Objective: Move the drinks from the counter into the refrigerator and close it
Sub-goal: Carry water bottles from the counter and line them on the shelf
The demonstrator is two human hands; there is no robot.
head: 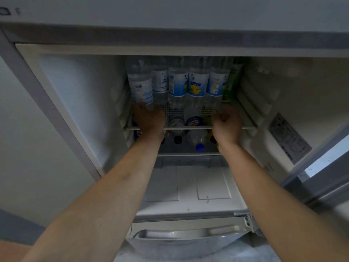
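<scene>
Clear bottles (177,86) crowd the shelf (188,127) between both hands.

We are in what looks like a home kitchen or a small flat, standing at an open household refrigerator (170,50) with white inner walls and a rating sticker (289,138) on its right wall. Its wire shelf (188,127) carries a row of clear drink bottles (177,84) with blue labels, further bottles lie on the shelf below (188,153), and under them sits a pale crisper cover (188,184). We see a plain painted wall (28,138) at the left, meeting a strip of wood-toned floor (11,250).
</scene>
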